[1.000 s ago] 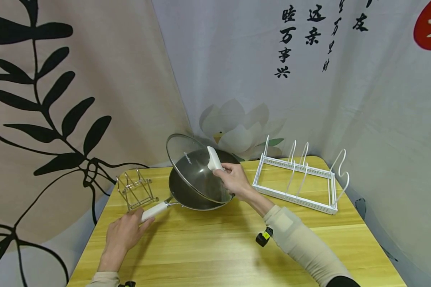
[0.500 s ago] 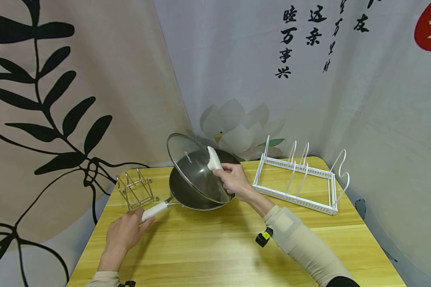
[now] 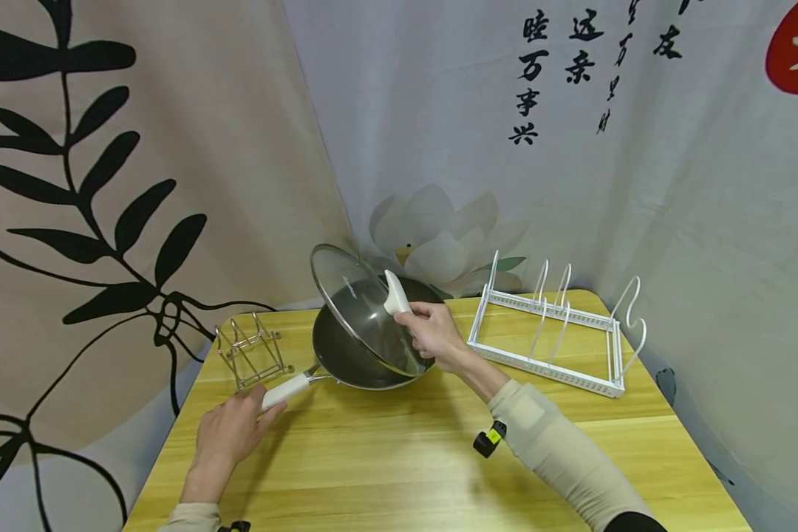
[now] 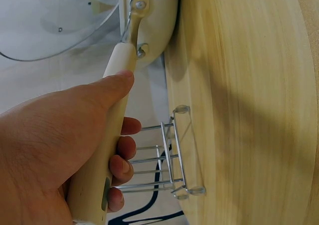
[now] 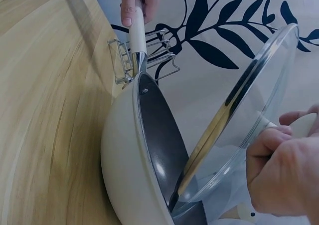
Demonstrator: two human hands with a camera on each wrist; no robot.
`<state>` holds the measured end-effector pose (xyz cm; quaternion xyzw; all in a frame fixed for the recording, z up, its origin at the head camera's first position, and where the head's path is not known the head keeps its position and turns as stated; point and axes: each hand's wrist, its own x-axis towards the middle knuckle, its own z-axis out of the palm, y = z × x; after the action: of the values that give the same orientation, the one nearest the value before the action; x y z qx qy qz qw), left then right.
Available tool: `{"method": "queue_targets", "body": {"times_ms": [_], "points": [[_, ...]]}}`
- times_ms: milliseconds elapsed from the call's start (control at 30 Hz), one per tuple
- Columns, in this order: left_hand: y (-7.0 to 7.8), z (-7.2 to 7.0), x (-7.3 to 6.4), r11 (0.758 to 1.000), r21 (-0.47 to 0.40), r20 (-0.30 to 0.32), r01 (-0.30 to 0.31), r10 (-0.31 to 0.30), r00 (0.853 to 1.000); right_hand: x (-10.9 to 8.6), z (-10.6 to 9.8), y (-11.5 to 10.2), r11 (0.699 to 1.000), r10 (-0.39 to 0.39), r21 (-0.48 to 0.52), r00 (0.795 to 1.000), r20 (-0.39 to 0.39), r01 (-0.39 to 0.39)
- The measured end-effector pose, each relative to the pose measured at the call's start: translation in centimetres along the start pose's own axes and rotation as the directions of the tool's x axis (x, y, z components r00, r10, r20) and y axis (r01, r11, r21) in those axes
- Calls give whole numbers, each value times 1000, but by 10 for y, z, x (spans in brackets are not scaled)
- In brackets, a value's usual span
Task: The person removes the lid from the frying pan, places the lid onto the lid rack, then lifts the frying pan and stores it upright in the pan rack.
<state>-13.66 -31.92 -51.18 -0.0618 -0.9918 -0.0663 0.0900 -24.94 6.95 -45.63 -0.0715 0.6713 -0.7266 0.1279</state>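
A wok (image 3: 335,355) with a dark inside and a cream outside (image 5: 122,155) stands on the wooden table. My left hand (image 3: 229,428) grips its white handle (image 4: 117,65), thumb on top and fingers wrapped beneath. My right hand (image 3: 432,336) holds the white knob (image 3: 395,292) of a glass lid (image 3: 346,295). The lid is tilted over the wok, its left edge raised high. Its lower edge sits at the wok's right rim, as the right wrist view (image 5: 174,200) shows. Part of the knob is hidden by the right fingers.
A small metal wire rack (image 3: 253,351) stands left of the wok, just beyond the left hand. At the right is a white rack (image 3: 545,366) with upright wire dividers. A printed curtain (image 3: 439,111) hangs behind the table (image 3: 386,465).
The lid's raised left edge has tipped up slightly and shifted a little to the right. Both hands keep their holds, and the wok stays in place.
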Motion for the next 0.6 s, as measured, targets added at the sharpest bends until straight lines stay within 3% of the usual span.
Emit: {"method": "queue_targets", "body": {"times_ms": [600], "points": [[0,-1,0,1000,4,12,12,-12,1000,-1,0,-4,998,17,62,1000,6,-18]]}}
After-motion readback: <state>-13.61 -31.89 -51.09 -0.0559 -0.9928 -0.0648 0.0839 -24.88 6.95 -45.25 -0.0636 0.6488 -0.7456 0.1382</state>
